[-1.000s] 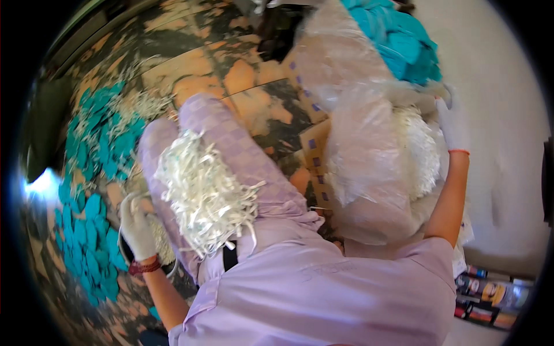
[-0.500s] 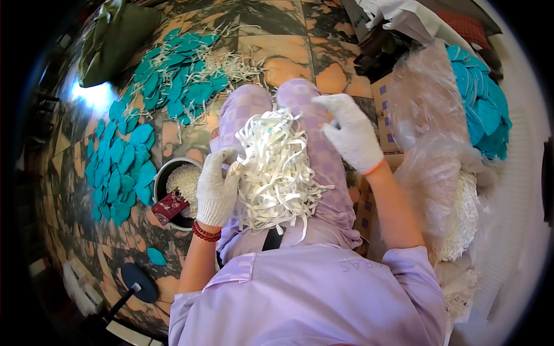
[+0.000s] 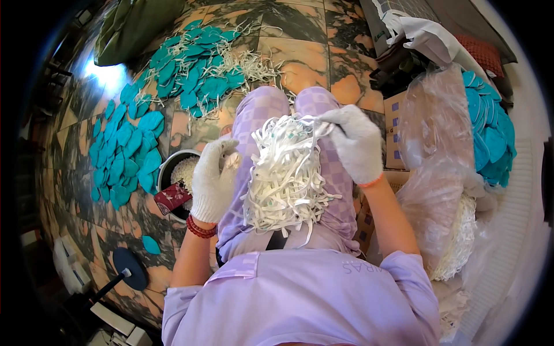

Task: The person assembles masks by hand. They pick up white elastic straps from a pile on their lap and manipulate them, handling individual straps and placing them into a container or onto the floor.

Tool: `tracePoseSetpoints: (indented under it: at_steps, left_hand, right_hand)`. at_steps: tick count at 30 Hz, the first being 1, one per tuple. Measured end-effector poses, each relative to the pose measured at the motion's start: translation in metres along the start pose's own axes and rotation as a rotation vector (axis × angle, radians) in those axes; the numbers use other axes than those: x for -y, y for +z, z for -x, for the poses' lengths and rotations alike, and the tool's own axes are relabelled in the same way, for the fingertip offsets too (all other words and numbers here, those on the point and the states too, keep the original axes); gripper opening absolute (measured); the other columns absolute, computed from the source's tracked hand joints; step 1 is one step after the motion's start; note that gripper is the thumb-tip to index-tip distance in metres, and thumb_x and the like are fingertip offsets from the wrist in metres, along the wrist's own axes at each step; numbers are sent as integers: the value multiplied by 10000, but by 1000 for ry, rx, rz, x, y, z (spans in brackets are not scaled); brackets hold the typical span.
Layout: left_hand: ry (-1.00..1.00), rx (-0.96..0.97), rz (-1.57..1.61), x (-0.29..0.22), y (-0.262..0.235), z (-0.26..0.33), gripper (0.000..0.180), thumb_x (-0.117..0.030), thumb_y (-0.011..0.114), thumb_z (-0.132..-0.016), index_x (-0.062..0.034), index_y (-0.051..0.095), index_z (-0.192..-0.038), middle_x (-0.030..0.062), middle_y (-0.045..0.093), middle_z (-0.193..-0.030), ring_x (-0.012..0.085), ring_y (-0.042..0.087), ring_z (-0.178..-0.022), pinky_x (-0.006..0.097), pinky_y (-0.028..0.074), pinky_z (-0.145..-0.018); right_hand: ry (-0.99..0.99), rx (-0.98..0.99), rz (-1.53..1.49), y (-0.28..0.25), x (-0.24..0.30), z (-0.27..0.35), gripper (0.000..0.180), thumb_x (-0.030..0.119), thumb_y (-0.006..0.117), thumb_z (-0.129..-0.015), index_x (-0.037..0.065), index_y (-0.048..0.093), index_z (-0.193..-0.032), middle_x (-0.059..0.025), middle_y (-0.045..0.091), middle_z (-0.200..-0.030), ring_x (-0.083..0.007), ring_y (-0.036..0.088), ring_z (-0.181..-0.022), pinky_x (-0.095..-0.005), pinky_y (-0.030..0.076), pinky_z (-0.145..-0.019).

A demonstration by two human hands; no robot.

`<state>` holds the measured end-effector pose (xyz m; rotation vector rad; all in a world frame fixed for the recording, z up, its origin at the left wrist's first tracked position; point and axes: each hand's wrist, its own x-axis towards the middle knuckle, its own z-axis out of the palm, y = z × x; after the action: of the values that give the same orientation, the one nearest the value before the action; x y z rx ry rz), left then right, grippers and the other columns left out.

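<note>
Floor (image 3: 349,66): patterned tile, and anything sliding off your knees lands there, so sit steady.
Lap (image 3: 340,202): carries the whole load, so I'd keep both knees together and level.
Teal pieces (image 3: 124,150): spread over the floor to the left and far left, well apart from the hands.
Heap (image 3: 285,184): white strips in a tangle mid-lap, between the hands. Work from the far edge, don't dig into the middle.
Bucket (image 3: 167,175): just left of the lap, so watch your left forearm there.
Right hand (image 3: 358,144): grip pinched nearly closed at the heap's far right, seemingly on strip ends; can't tell how many.
Left hand (image 3: 209,181): grip loosely curled, thumb apart, looks empty. Handy for steadying the heap.
Pinched strip (image 3: 318,131): draw it out low and slow, easing any snags instead of yanking.
</note>
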<state>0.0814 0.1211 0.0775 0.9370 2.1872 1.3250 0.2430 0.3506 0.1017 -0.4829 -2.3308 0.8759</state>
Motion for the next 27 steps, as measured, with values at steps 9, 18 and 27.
tracePoseSetpoints:
  at_steps: [9,18,27]
  left_hand:
    - [570,48,-6,-95,9,-29,597,-141,782,-784,-57,523,-1315,124,621,-1202,262,649,-1010,357,519,-860]
    - [210,768,428,-102,12,-23,198,-131,507,-1004,-2,618,-1105,40,620,-851,141,609,-735,297,498,-684]
    - [-175,730,667,-96,-5,-14,337,-288,543,-972,35,639,-958,48,607,-668,110,583,-543,234,445,-504]
  right_hand:
    - [-132,22,87,-35,75,-11,171,-36,721,-748,46,714,-897,-96,647,-804,-228,647,-706,-306,502,-641]
    - [426,105,-593,-60,93,-12,67,70,683,-903,3,681,-894,29,618,-783,-39,546,-739,-213,430,-643]
    - [284,121,-320,-37,55,18,78,-22,597,-891,28,655,-906,-27,624,-810,-75,576,-724,-227,453,-646]
